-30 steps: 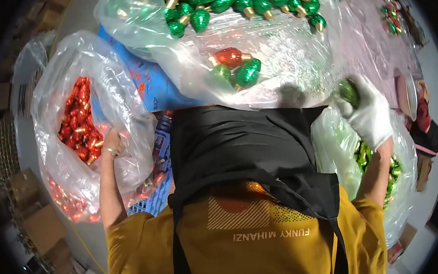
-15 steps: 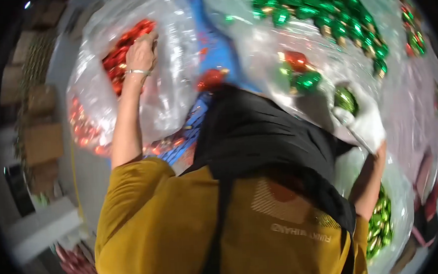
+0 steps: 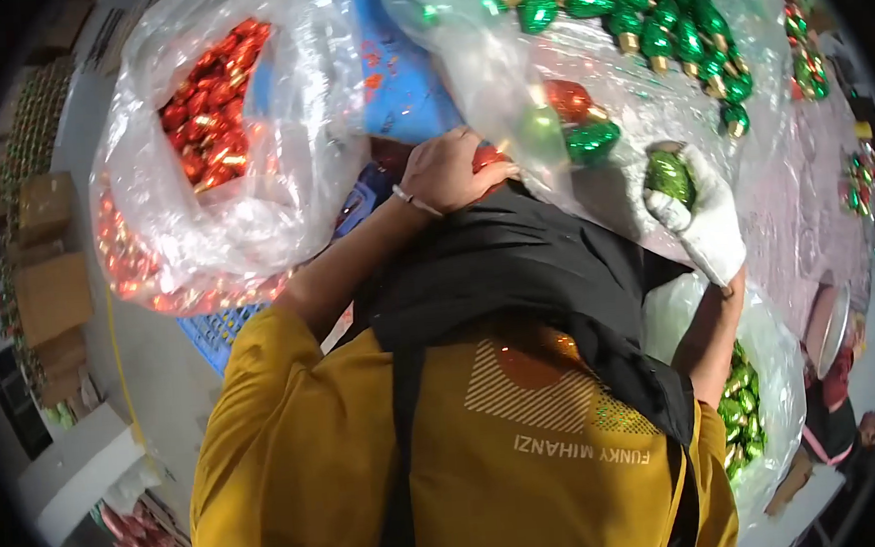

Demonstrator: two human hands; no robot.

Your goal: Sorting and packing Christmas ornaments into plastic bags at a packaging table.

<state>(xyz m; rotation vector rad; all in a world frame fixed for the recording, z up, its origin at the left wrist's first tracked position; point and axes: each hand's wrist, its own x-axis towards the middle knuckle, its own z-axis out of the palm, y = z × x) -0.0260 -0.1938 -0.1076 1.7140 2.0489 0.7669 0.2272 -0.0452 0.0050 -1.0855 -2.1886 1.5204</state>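
Observation:
My bare left hand [image 3: 443,173], with a bracelet at its wrist, is closed around a shiny red Christmas ornament [image 3: 489,157] at the far edge of the black apron [image 3: 496,250]. The fingers hide most of that ornament. On the right, my white-gloved right hand [image 3: 705,222] holds a light green bulb-shaped ornament [image 3: 668,177], the fingers curled about it. Between the hands, a red ornament [image 3: 567,101], a dark green one [image 3: 593,141] and a light green one [image 3: 539,125] sit together, the last partly behind clear plastic.
At the left stands a clear plastic bag [image 3: 308,196] of red ornaments [image 3: 209,107]. Dark green ornaments [image 3: 657,19] with gold caps lie on plastic at the far right. Another bag [image 3: 780,383] by my right arm has light green ones [image 3: 738,405]. Cardboard boxes [image 3: 54,302] stand left.
My left hand has come out of the bag of red ornaments and moved right to the apron, now holding a red ornament. My right hand keeps its green ornament. The view has shifted slightly.

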